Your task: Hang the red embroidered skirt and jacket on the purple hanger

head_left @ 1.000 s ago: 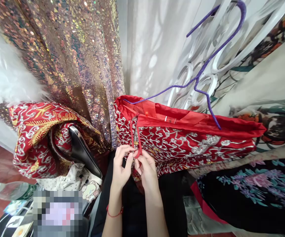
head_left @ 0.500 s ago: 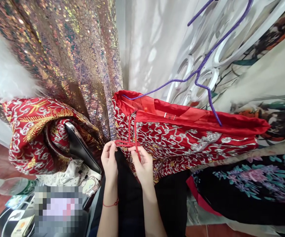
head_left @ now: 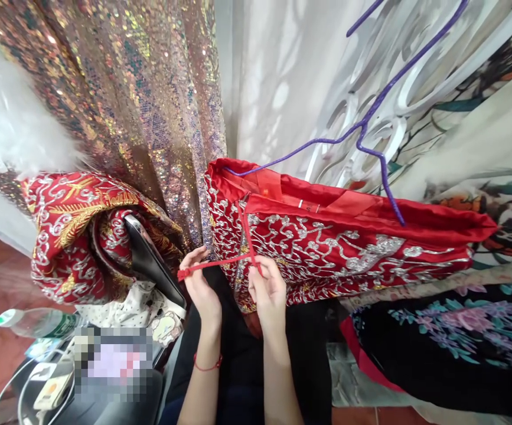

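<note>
A red skirt (head_left: 326, 242) with silver embroidery and a satin waistband hangs from a purple wire hanger (head_left: 364, 124). Red cords come down from the opening near its left end. My left hand (head_left: 201, 289) pinches the red cord (head_left: 224, 261), whose thicker end sticks out beyond the thumb. Between the two hands the cord is stretched nearly straight. My right hand (head_left: 268, 289) is closed on the cord where it meets the strand from the waistband; its fingertips partly hide that spot. Both hands are in front of the skirt's left part.
Left of me lies a red and gold embroidered garment (head_left: 69, 236) with a black flat item (head_left: 153, 257) on it. A plastic bottle (head_left: 38, 323) and white cables are below. A sequin curtain (head_left: 158, 118) hangs behind; a black floral cloth (head_left: 450, 342) is at right.
My left hand has moved left and turned, drawing the loops out into one taut line. The right hand keeps its pinch. The view has shifted slightly.
</note>
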`<action>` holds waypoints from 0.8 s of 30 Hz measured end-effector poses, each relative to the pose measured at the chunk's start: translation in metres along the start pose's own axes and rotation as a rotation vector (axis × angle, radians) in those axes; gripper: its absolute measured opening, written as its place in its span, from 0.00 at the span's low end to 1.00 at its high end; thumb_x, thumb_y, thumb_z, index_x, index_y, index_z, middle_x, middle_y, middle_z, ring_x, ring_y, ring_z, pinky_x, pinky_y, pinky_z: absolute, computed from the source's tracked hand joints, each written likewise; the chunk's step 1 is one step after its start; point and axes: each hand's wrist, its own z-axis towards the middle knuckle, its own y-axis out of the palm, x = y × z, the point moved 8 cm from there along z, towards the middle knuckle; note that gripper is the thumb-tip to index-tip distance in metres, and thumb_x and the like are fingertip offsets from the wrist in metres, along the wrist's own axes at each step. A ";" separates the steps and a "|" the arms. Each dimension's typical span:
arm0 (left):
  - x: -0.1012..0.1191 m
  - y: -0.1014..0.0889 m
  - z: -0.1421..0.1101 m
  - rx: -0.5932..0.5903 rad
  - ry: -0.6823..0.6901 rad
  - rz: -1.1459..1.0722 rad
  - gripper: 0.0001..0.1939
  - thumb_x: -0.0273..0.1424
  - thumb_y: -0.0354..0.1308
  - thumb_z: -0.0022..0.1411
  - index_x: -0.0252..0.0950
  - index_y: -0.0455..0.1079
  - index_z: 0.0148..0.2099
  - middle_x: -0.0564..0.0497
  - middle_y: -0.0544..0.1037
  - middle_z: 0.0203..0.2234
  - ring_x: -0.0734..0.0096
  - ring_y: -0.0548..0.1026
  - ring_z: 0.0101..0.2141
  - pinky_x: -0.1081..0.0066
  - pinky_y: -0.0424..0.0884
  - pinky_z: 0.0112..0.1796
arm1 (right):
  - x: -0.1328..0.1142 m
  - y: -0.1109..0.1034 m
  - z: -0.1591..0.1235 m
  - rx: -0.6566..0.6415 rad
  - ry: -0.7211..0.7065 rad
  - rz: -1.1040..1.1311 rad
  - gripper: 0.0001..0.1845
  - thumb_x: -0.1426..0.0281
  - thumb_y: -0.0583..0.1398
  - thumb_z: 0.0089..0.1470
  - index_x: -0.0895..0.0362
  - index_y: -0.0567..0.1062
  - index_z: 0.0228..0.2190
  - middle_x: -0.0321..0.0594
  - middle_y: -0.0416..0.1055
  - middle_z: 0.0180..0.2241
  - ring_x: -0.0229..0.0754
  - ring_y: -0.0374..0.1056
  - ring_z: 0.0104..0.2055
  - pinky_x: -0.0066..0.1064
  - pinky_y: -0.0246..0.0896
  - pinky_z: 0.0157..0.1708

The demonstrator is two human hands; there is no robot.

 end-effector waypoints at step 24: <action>0.013 0.013 0.000 -0.518 0.023 0.362 0.16 0.42 0.55 0.68 0.37 0.71 0.32 0.54 0.72 0.24 0.72 0.70 0.28 0.72 0.66 0.34 | -0.023 0.000 0.014 -0.080 -0.077 -0.227 0.13 0.57 0.59 0.61 0.54 0.71 0.33 0.30 0.60 0.25 0.33 0.56 0.24 0.26 0.53 0.25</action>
